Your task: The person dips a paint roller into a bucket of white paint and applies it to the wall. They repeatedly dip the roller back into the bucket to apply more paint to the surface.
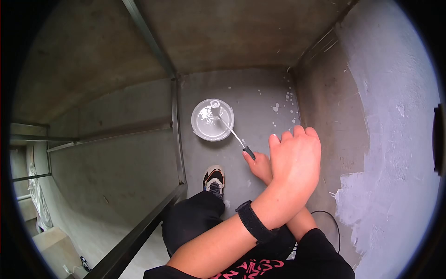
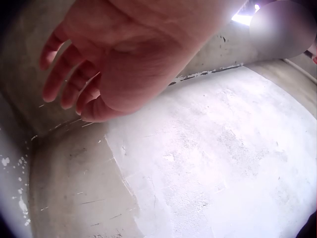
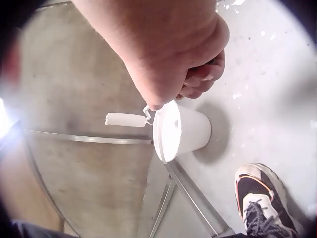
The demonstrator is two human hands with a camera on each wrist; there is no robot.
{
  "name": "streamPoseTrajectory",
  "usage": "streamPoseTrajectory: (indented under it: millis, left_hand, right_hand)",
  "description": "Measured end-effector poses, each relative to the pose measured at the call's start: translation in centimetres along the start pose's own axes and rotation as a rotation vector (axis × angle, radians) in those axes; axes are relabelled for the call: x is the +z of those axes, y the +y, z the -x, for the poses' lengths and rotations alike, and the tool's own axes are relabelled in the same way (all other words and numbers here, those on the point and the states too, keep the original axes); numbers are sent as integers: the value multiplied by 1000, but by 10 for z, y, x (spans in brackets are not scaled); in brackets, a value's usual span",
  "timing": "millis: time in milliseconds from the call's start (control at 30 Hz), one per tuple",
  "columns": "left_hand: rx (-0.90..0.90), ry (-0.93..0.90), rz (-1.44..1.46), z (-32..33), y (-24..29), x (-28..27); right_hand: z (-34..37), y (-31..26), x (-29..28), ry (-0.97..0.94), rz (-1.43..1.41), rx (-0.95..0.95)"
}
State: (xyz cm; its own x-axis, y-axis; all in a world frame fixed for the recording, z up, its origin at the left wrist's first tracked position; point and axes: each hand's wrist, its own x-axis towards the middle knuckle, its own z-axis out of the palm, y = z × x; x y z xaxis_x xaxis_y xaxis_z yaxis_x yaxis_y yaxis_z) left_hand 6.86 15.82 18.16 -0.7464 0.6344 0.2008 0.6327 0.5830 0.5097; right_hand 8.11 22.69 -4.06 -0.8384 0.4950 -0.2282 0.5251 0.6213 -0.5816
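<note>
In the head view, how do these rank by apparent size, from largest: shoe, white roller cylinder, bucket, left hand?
1. Left hand, probably helped by nearness to the camera
2. Bucket
3. Shoe
4. White roller cylinder

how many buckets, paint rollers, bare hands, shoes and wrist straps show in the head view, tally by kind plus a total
Bucket: 1
Paint roller: 1
Left hand and right hand, both bare: 2
Shoe: 1
Black wrist strap: 1
Total: 6
</note>
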Motion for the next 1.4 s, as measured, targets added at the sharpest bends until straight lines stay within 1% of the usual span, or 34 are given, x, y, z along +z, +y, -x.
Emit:
streamPoseTrajectory:
  millis: [100, 167, 300, 400, 500, 567, 700, 767, 800, 867, 900, 967, 1000, 1067, 1167, 1300, 1400]
  left_hand:
    - [9, 10, -17, -2, -4, 1]
    - [24, 28, -18, -1, -7, 1]
    - [18, 22, -8, 1, -9, -2]
    - [7, -5, -23, 0, -10, -4]
    - [4, 9, -29, -3, -12, -7]
    - [7, 8, 2, -1, -12, -8]
    - [6, -26, -17, -1, -13, -10]
    - [10, 16, -15, -3, -16, -7]
    - [4, 20, -20, -5, -18, -7]
    - [9, 68, -40, -2, -17, -3]
    - [9, 62, -37, -1, -16, -1]
    - [-9, 89, -37, -3, -16, 0]
    - [-8, 91, -38, -4, -15, 0]
    - [-8, 81, -18, -4, -14, -2]
    - [-7, 74, -4, -5, -13, -1]
    - [-27, 67, 0, -4, -13, -4]
    - [-2, 44, -4, -8, -12, -2]
  right_hand:
    - [4, -13, -7, 13, 43, -7]
    - [8, -22, -12, -26, 52, 60]
    - [9, -25, -8, 14, 111, 28]
    - [7, -20, -5, -47, 60, 37]
    - [3, -22, -3, -9, 48, -27]
    - [8, -28, -6, -15, -29, 54]
    - [9, -22, -4, -21, -39, 15]
    - [9, -29, -8, -15, 57, -1]
    - [5, -31, -7, -19, 56, -9]
    - [6, -29, -6, -9, -28, 45]
    - [8, -26, -5, -12, -29, 51]
    - [4, -25, -6, 11, 139, 62]
    - [3, -27, -7, 13, 139, 60]
    - [7, -32, -10, 5, 21, 20]
    - [-4, -14, 0, -40, 46, 34]
    - [-9, -14, 6, -22, 16, 4]
    - [-4, -10, 3, 8, -8, 7]
